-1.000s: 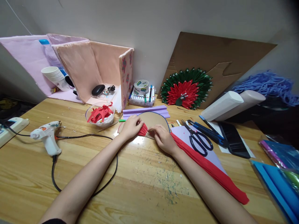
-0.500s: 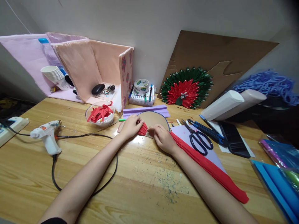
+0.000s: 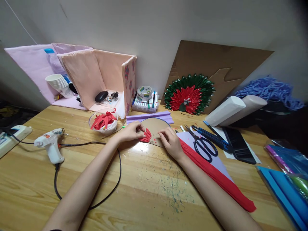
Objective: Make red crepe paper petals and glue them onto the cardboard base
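My left hand [image 3: 132, 131] lies at the left side of a round cardboard piece [image 3: 157, 123] with a dark outline. Its fingers are pinched at the edge of a small fan of red paper petals [image 3: 146, 136], whose tips spread out from the fingertips. Above the right half of the cardboard, thumb and forefinger of my right hand [image 3: 171, 141] come together; anything between them is too small to make out. Tiny red scraps [image 3: 155, 140] lie on the cardboard between the hands. A long red crepe paper strip [image 3: 214, 175] runs beside and partly beneath my right forearm.
Black-handled scissors [image 3: 204, 147] rest on lilac paper [image 3: 222, 168] at right. A bowl [image 3: 106, 128] of red scraps and a corded hot glue gun [image 3: 51, 146] are at left. Behind stand a marker box [image 3: 145, 104] and a red-green petal decoration [image 3: 189, 94].
My hands have moved slightly apart. The red petals, bunched under my left fingers before, now show as a spread fan, and red scraps are visible on the cardboard. The camera view has tilted up.
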### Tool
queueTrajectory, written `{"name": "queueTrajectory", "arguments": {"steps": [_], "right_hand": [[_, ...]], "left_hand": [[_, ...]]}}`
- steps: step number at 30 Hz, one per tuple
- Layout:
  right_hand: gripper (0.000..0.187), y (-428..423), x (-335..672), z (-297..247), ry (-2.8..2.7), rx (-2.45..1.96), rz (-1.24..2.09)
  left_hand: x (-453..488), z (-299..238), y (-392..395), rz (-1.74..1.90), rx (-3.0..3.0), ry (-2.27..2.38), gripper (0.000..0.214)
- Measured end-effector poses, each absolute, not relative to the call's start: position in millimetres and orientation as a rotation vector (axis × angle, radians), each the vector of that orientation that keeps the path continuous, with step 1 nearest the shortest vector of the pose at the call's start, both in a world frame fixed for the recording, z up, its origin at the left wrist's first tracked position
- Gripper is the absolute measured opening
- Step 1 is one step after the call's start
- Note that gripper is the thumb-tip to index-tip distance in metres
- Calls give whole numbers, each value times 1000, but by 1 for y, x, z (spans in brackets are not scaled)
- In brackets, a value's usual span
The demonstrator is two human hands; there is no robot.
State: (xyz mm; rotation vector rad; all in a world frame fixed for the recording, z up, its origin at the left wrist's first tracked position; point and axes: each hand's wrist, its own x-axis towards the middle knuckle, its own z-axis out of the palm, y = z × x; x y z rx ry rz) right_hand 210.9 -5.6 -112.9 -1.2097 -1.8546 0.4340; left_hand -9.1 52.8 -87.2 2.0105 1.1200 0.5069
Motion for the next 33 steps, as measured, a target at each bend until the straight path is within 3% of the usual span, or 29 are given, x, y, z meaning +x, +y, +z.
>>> {"name": "queueTrajectory", "arguments": {"steps": [8,13,18,24,33], "right_hand": [[21,-1,208,-89,-1362,-1138,944],[28,-10,198,-64,-1107,-975,1355],[32,-24,193,-43,-999,-897,1517],[33,-30,194,-30,-1026,-883,1517],[27,-32,198,-26,-1342,-1127,1041]], "left_hand": [[9,-54,37,727,2034,1175,17],[38,-21,4,941,1932,975,16],[43,-12,-14,1090,1886,976,8],[42,-5,-21,1125,1888,994,10],[41,-3,-23,1125,2014,1026,14]]}}
